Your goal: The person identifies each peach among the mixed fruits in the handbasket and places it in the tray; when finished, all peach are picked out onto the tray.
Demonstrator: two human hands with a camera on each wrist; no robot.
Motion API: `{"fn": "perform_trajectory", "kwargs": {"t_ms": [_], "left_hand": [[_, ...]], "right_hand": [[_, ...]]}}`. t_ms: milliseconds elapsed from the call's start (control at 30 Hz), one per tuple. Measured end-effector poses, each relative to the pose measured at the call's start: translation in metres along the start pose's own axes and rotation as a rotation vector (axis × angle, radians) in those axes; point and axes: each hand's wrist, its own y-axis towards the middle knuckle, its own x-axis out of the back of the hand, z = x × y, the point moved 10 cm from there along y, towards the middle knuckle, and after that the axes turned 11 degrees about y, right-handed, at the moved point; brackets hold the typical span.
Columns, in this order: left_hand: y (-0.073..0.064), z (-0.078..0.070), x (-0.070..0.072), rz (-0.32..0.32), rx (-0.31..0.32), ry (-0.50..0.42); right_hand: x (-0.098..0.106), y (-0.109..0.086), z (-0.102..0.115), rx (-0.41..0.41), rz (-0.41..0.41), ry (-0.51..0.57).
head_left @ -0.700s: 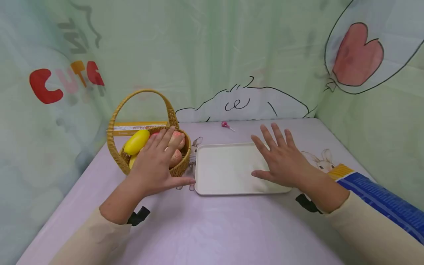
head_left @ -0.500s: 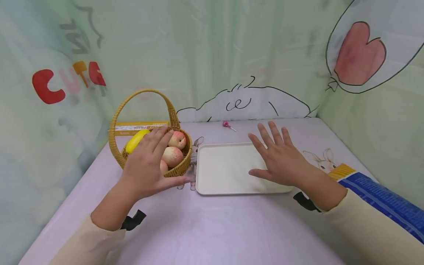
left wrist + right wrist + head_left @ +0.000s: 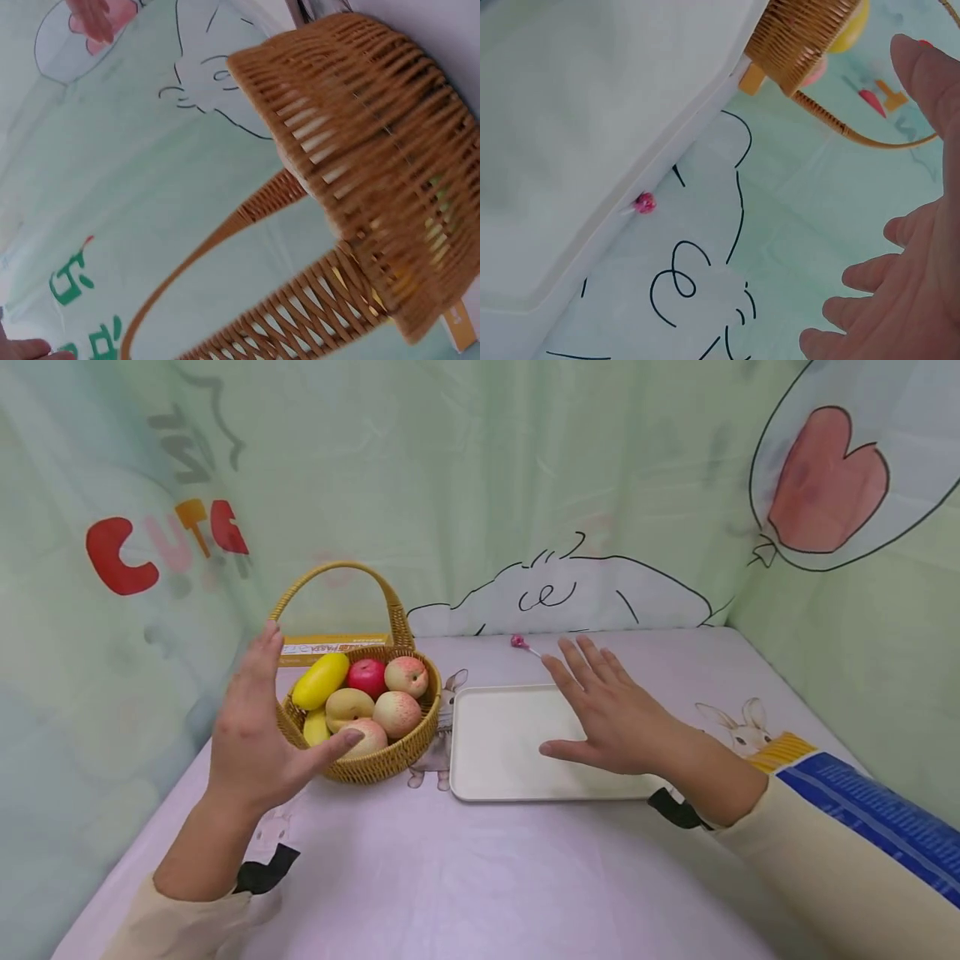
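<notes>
Wicker basket [image 3: 382, 768] near left hand [image 3: 255, 735], white tray [image 3: 502, 743] near right hand [image 3: 611, 718], fingers [image 3: 581, 668] on both extended, thumbs [image 3: 328, 753] spread wide, holding nothing.

Tan woven wicker basket [image 3: 382, 766], tall arched handle: stands upright, nearest the left hand [image 3: 253, 739]; the thumb overlaps its contents in the head view, contact undetermined. Contents: smooth elongated yellow fruit [image 3: 321, 681]; glossy red round fruit [image 3: 367, 677]; tan-yellow round fruit [image 3: 348, 707]; three pink-speckled cream round fruits [image 3: 398, 713]; second yellow piece [image 3: 316, 727], partly hidden. Off-white rectangular tray [image 3: 506, 743], shallow, rounded corners, raised rim: lies flat beside the basket, nearest the right hand [image 3: 611, 714], which partly covers it from view.
</notes>
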Motion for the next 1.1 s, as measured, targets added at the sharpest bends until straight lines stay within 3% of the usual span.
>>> {"fn": "perform_trajectory", "kwargs": {"t_ms": [133, 333, 467, 567, 667, 733, 867, 1100], "left_hand": [[-0.005, 0.026, 0.005, 0.028, 0.143, -0.046], [-0.015, 0.064, 0.001, 0.108, 0.362, -0.144], [-0.024, 0.086, -0.010, 0.205, 0.504, -0.238], [-0.032, 0.097, -0.022, 0.303, 0.574, -0.297], [-0.039, 0.103, -0.034, 0.388, 0.612, -0.374], [-0.042, 0.104, -0.040, 0.410, 0.617, -0.426], [-0.043, 0.104, -0.048, 0.391, 0.630, -0.560], [-0.044, 0.103, -0.059, 0.423, 0.606, -0.776]], "right_hand": [[0.002, 0.009, 0.008, 0.033, 0.014, 0.062], [0.003, 0.024, 0.016, 0.047, 0.057, 0.179], [0.000, 0.035, 0.018, 0.014, 0.113, 0.281], [-0.003, 0.043, 0.021, 0.010, 0.141, 0.334], [-0.005, 0.051, 0.027, 0.028, 0.152, 0.371], [-0.007, 0.057, 0.030, 0.038, 0.160, 0.402], [-0.010, 0.068, 0.035, 0.046, 0.191, 0.448], [-0.012, 0.088, 0.039, 0.053, 0.241, 0.504]]}}
